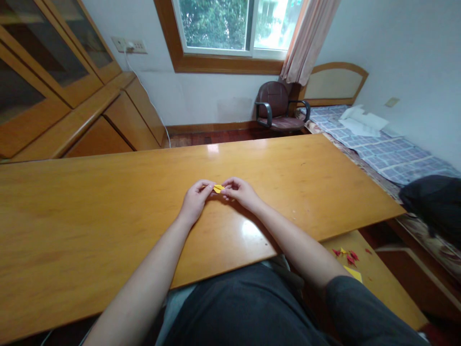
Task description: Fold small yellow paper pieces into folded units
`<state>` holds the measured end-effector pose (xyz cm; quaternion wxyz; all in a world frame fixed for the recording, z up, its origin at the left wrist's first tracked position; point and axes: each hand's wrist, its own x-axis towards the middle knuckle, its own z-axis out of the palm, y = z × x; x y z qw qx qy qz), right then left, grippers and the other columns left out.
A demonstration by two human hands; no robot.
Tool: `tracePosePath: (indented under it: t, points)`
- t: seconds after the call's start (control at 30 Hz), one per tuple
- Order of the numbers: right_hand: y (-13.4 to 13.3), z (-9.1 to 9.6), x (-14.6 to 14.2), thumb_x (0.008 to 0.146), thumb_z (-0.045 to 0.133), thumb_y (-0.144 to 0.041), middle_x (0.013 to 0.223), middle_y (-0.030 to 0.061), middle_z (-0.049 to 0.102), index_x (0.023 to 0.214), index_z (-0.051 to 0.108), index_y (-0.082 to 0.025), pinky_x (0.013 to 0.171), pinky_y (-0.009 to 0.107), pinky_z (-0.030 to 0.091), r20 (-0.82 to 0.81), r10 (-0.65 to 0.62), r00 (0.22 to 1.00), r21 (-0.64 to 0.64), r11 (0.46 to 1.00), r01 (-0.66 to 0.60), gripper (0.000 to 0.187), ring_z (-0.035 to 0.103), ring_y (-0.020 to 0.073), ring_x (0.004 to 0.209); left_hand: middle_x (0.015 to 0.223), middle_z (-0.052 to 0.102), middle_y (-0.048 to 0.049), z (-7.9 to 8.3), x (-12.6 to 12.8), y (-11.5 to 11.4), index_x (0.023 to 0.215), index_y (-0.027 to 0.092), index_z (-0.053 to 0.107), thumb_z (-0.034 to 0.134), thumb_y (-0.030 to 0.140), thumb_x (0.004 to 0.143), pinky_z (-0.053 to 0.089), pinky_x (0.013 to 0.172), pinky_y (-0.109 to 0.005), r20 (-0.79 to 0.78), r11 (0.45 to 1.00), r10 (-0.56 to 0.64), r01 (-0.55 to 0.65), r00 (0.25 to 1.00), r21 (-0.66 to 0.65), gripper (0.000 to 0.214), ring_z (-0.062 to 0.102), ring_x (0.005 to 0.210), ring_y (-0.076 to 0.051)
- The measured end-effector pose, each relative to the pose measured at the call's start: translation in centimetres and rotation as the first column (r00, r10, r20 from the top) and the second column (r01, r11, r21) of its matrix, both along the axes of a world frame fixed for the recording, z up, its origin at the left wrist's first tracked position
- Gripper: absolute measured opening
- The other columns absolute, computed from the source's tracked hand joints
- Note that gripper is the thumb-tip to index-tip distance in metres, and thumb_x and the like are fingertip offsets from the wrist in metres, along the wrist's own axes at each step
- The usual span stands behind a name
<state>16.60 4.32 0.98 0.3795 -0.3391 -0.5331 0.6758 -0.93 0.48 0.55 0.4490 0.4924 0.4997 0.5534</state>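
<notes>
A small piece of folded yellow paper (218, 189) is held between my two hands, just above the wooden table (108, 206). My left hand (195, 199) pinches its left end between thumb and fingers. On the other side, my right hand (240, 192) grips the right end the same way, with its thumb over the edge. Fingertips cover both ends of the paper, so only its creased middle shows.
Right of the table is a lower wooden surface (389, 283) bearing several small red and yellow folded papers (351, 257) and a yellow sheet (353, 274). Beyond stand an office chair (277, 105), a bed (389, 149) with a black bag (432, 202), and a wooden cabinet (82, 110).
</notes>
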Motion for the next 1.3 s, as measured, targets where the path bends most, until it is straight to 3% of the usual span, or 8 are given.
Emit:
tracePosePath:
  t: [0.2,0.37,0.5,0.67,1.03,1.3]
  points:
    - [0.1,-0.3,0.1,0.066,0.078,-0.033,0.07,-0.0027,0.066,0.091,0.06,-0.016,0.058,0.022,0.048,-0.011,-0.011,1.0,0.008,1.0,0.011,0.035,0.06,0.009,0.058,0.088,0.07,-0.0049,-0.9,-0.4,0.3,0.086,0.016,0.064,0.068,0.047,0.078,0.056,0.077,-0.033,0.036,1.0,0.0,0.001,0.999,-0.021,0.032,0.068,0.08,-0.018]
    - [0.2,-0.8,0.1,0.072,0.073,-0.033,0.071,-0.002,0.066,0.089,0.064,-0.016,0.063,0.024,0.048,0.107,-0.069,0.992,0.198,0.979,0.047,0.026,0.06,0.0106,0.063,0.092,0.069,-0.0052,-0.9,-0.2,0.2,0.089,0.017,0.065,0.067,0.044,0.079,0.055,0.079,-0.031,-0.124,0.999,0.012,-0.006,0.992,0.046,0.029,0.067,0.083,-0.018]
    - [0.0,-0.5,0.3,0.078,0.07,-0.032,0.08,0.0007,0.068,0.086,0.068,-0.017,0.071,0.026,0.048,0.216,-0.166,0.962,0.44,0.896,0.056,0.017,0.061,0.0127,0.073,0.093,0.066,-0.0051,-0.4,0.0,-0.1,0.086,0.018,0.066,0.069,0.04,0.079,0.053,0.081,-0.03,-0.265,0.982,0.08,-0.03,0.961,0.186,0.024,0.064,0.089,-0.017]
    - [-0.3,0.3,0.6,0.083,0.067,-0.028,0.084,0.0026,0.069,0.085,0.07,-0.018,0.077,0.028,0.048,0.276,-0.244,0.93,0.626,0.78,0.019,0.01,0.063,0.0151,0.079,0.092,0.065,-0.0042,0.2,0.1,-0.5,0.087,0.019,0.067,0.067,0.036,0.082,0.053,0.081,-0.03,-0.328,0.968,0.087,-0.001,0.941,0.252,0.017,0.063,0.089,-0.017]
    - [-0.3,0.2,0.9,0.091,0.06,-0.024,0.087,0.005,0.069,0.092,0.069,-0.019,0.076,0.025,0.048,0.288,-0.278,0.916,0.822,0.562,-0.088,0.01,0.062,0.0144,0.08,0.089,0.065,-0.0041,0.9,0.1,-0.7,0.082,0.019,0.066,0.068,0.033,0.082,0.053,0.077,-0.029,-0.37,0.949,0.076,0.047,0.926,0.313,0.014,0.062,0.087,-0.016]
    - [-0.3,0.4,1.1,0.09,0.063,-0.027,0.086,0.0043,0.069,0.092,0.069,-0.019,0.076,0.027,0.049,0.264,-0.305,0.915,0.806,0.591,-0.035,0.01,0.063,0.0151,0.08,0.092,0.065,-0.0047,0.7,0.1,-0.6,0.087,0.019,0.067,0.068,0.033,0.083,0.054,0.081,-0.031,-0.266,0.957,0.041,0.039,0.963,0.287,0.015,0.063,0.088,-0.017]
